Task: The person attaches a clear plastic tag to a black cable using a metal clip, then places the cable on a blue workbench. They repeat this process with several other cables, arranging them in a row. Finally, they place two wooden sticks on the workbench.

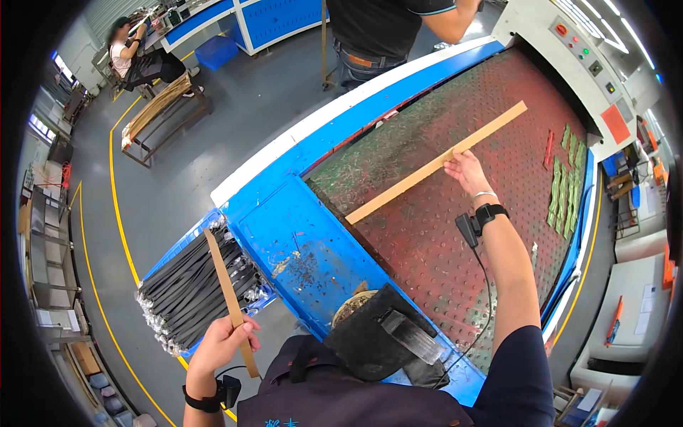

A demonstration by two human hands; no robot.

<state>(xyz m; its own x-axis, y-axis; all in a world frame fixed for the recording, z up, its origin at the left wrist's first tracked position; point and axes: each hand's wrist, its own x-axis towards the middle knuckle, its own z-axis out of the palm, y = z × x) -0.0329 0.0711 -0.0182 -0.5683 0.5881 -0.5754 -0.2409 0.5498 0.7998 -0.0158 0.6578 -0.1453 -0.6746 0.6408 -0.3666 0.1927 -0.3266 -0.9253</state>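
My right hand (466, 173) pinches a long, flat tan strip (402, 186) near its middle. This strip slants across the worn red-and-green conveyor surface (434, 249) of the machine, its lower left end close to the blue side tray. My left hand (222, 343), lower and to the left, is closed around a second tan strip (223, 277). That one points up and away from me, over a blue crate (269, 302) filled with black straps (188, 285) whose ends are wrapped in clear plastic. What the strips are made of, I cannot tell.
A blue tray (292, 220) with dark debris edges the conveyor. Green strips (558, 196) and a red one (548, 149) lie at its far right, below a control panel (587, 60). A person (370, 43) stands beyond the machine; another (131, 60) sits beside a bench (160, 107).
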